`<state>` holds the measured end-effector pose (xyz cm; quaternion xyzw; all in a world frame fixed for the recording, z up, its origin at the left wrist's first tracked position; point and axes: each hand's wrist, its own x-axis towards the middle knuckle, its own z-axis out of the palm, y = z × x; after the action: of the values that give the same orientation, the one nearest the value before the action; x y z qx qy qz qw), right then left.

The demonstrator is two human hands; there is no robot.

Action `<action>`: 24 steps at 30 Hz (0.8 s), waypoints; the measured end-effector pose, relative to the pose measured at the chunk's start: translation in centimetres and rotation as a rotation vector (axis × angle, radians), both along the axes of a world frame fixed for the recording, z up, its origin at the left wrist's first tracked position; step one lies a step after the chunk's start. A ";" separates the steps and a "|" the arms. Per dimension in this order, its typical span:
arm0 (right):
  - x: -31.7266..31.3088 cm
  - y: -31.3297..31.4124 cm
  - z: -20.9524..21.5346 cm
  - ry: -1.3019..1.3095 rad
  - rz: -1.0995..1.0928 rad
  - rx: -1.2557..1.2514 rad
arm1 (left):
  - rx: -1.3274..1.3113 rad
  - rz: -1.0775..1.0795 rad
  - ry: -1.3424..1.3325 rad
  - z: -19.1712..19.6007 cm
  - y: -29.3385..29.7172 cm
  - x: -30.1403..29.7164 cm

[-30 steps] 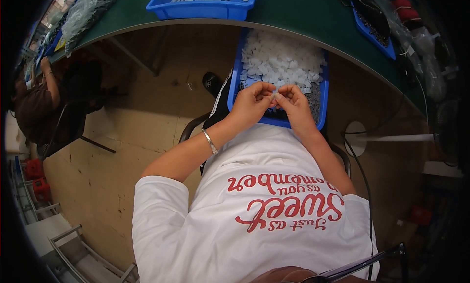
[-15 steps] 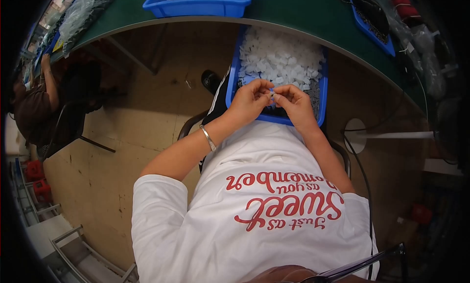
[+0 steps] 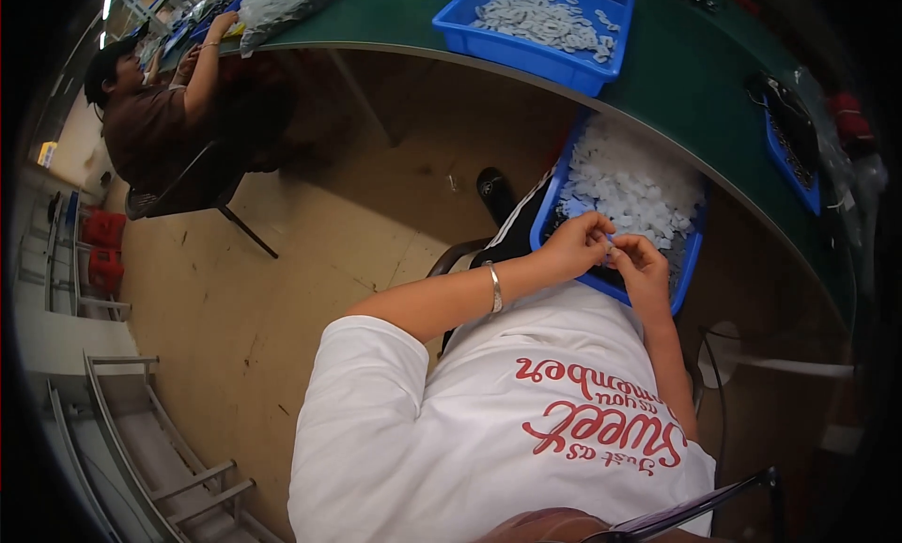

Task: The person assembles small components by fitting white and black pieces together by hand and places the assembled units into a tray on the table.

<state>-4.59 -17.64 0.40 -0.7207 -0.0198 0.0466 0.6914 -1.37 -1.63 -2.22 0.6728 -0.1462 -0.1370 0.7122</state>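
Note:
A blue tray point(image 3: 691, 272) lies on my lap under both hands. It holds a heap of small translucent white plastic pieces point(image 3: 631, 181), with small dark pieces partly hidden by my hands and the heap. Above its near part, my left hand point(image 3: 575, 246) is closed in a pinch, fingertips meeting those of my right hand point(image 3: 645, 266). Between the fingertips sits a small pale piece point(image 3: 610, 243), mostly covered, so its exact shape cannot be made out. The right hand's thumb and forefinger are pinched on it too.
Above my lap runs the curved edge of a green table point(image 3: 676, 101). On it stands a blue tray point(image 3: 526, 54) of flat white pieces, and farther right a blue tray point(image 3: 789, 153) of dark parts. A person point(image 3: 150, 120) sits at the far left; metal frames point(image 3: 169, 449) stand lower left.
The view has swung left, so everything sits farther right and more of the seated person and upper tray shows. My hands stay pinched together over the lap tray.

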 end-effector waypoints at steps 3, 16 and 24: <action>0.2 0.2 -0.4 -0.025 -0.012 -0.050 | 0.042 -0.033 -0.030 0.9 0.5 -0.1; 1.0 0.8 -0.3 0.077 -0.045 0.144 | -0.179 -0.019 0.300 1.3 1.4 1.1; 0.8 0.1 -1.2 0.091 -0.040 0.227 | -0.074 0.001 0.208 0.5 0.3 0.7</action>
<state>-3.79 -17.55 -0.76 -0.6352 0.0210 0.0631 0.7695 -0.65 -1.36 -1.67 0.6283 -0.0761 -0.2003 0.7479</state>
